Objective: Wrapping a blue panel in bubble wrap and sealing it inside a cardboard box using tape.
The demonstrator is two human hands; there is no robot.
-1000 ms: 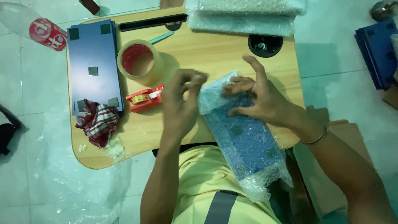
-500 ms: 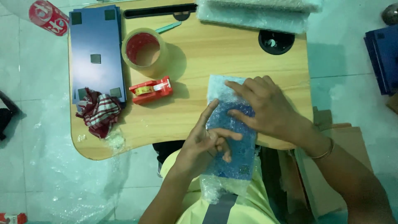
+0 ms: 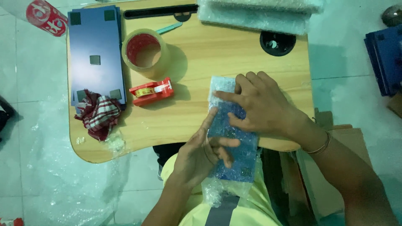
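Blue flat panel wrapped in clear bubble wrap (image 3: 232, 138) lay at the near right edge of the light wooden worktop (image 3: 209, 62), its near end overhanging toward the person's lap. Right hand (image 3: 261, 104) pressed flat on top of it, fingers (image 3: 228, 97) spread, pointing left. Left hand (image 3: 201, 152) lay along its left side, fingers loosely spread against the wrap – not pinching anything. Left of the bundle: small red tape dispenser (image 3: 151, 91), well apart. Far of that, a big roll of clear packing tape (image 3: 144, 52). Stack of dark blue panels (image 3: 94, 46) at far left, red checked cloth (image 3: 99, 115) touching its near end. Folded bubble wrap sheets (image 3: 255, 14) on the far edge.
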